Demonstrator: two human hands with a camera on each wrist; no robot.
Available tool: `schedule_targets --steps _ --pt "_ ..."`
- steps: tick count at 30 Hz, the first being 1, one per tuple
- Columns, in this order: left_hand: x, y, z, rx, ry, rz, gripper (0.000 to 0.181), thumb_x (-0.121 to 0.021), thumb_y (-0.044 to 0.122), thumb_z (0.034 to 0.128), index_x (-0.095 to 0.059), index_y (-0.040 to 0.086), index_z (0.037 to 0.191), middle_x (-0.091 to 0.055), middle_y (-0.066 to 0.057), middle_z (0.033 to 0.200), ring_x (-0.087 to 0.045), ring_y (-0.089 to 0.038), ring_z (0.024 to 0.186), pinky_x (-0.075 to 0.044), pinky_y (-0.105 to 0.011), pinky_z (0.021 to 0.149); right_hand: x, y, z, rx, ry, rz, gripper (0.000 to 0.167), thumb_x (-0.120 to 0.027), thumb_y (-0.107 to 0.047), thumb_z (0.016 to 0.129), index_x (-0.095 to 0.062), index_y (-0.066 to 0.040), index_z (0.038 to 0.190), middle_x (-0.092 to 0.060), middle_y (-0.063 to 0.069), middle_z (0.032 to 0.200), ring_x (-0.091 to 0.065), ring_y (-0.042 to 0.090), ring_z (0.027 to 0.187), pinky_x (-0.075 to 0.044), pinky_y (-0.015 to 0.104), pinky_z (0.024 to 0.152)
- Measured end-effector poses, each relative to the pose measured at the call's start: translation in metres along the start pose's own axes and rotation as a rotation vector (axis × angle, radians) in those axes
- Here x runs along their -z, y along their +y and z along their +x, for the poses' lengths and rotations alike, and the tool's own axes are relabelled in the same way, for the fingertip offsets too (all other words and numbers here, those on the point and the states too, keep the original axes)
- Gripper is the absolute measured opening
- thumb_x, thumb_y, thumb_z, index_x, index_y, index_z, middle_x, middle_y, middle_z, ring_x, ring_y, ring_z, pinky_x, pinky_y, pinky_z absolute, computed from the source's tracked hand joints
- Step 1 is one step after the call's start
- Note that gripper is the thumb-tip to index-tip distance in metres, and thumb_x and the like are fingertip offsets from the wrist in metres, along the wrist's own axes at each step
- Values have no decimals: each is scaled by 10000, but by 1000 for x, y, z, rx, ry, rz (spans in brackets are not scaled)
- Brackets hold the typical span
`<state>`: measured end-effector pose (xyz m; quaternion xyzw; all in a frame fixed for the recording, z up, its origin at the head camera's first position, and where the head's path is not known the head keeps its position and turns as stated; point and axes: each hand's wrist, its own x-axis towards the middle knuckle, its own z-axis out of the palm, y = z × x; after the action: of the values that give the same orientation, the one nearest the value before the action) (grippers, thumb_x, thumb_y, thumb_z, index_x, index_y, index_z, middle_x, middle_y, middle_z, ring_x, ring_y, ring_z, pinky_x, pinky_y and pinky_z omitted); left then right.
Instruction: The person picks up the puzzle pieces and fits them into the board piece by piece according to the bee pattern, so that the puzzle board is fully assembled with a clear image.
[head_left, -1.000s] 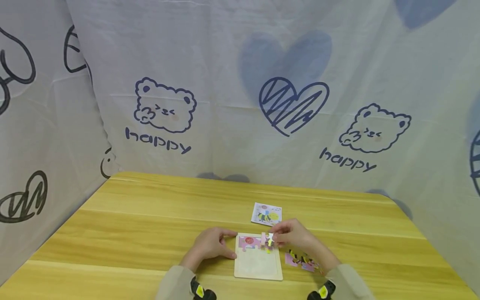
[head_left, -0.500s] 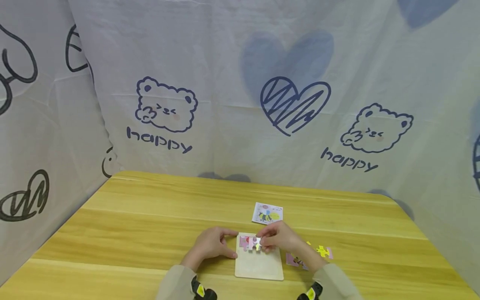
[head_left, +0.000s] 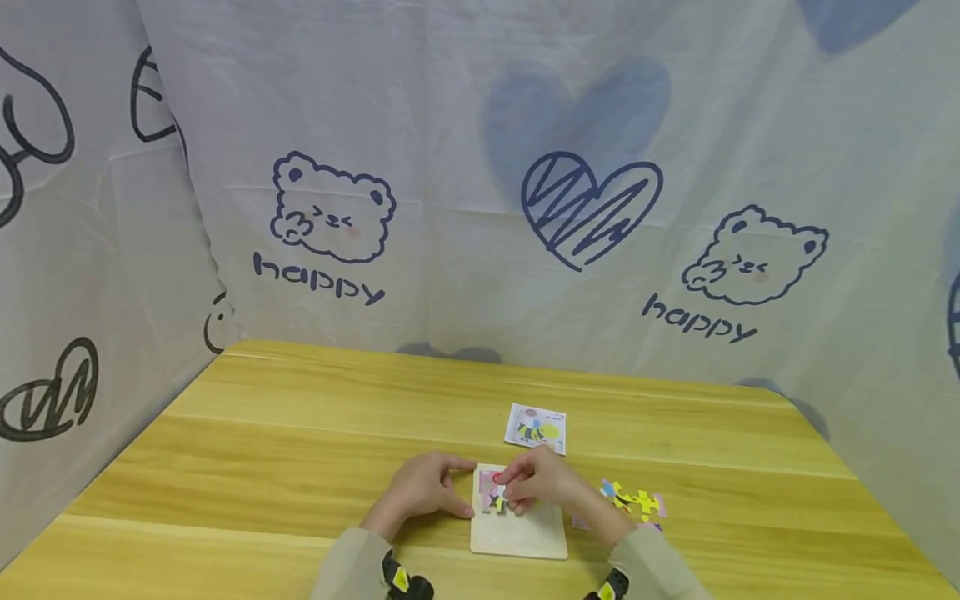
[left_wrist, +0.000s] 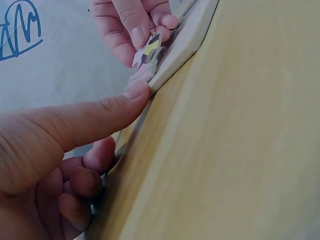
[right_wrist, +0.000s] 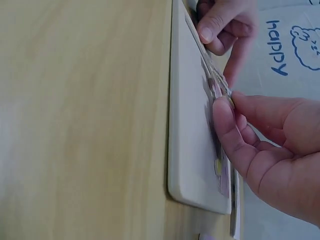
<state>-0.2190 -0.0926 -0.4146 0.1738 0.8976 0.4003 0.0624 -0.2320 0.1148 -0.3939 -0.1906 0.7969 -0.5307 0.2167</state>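
A square puzzle tray (head_left: 517,535) lies on the table, with pink puzzle pieces along its far side. My left hand (head_left: 426,490) rests at the tray's left side; thumb and forefinger touch its edge, the thumb lying straight in the left wrist view. Between thumb and fingers, my right hand (head_left: 542,481) pinches a puzzle piece (left_wrist: 151,46) with yellow and black on it. That piece is tilted over the tray's upper left part, close to the pieces there. In the right wrist view, the fingertips (right_wrist: 223,107) mostly hide it.
Several loose puzzle pieces (head_left: 645,502) lie right of the tray, partly behind the right forearm. Beyond the tray is a picture card (head_left: 536,428) showing a bee. A printed cloth (head_left: 450,250) hangs behind the wooden table (head_left: 315,417).
My right hand has carried the pinched puzzle piece leftward across the tray, from its upper right to its upper left, uncovering more loose pieces. The left hand has stayed put.
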Motion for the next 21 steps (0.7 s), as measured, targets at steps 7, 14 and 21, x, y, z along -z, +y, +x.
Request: schedule_targets --steps 7,14,21 --pt "0 0 0 -3 2 -11 597 -826 222 578 -628 76 1122 -461 61 503 -382 -58 430 -304 -238 436 -7 -3 0 -13 46 -58 62 -612 106 759 -602 113 819 -592 78 611 -559 110 509 -494 287 504" --pt "0 0 -1 -4 0 -23 592 -824 210 584 -626 68 1124 -449 63 495 -367 -58 422 -290 -232 425 -10 -5 0 1 92 -157 58 -652 100 724 -612 75 757 -588 61 582 -549 108 477 -481 278 465" --pt "0 0 0 3 -3 -30 585 -824 202 587 -627 68 1121 -449 61 500 -367 -61 428 -292 -237 433 -7 -4 -1 45 89 -263 88 -703 58 695 -630 35 740 -584 14 595 -513 83 475 -461 256 458"
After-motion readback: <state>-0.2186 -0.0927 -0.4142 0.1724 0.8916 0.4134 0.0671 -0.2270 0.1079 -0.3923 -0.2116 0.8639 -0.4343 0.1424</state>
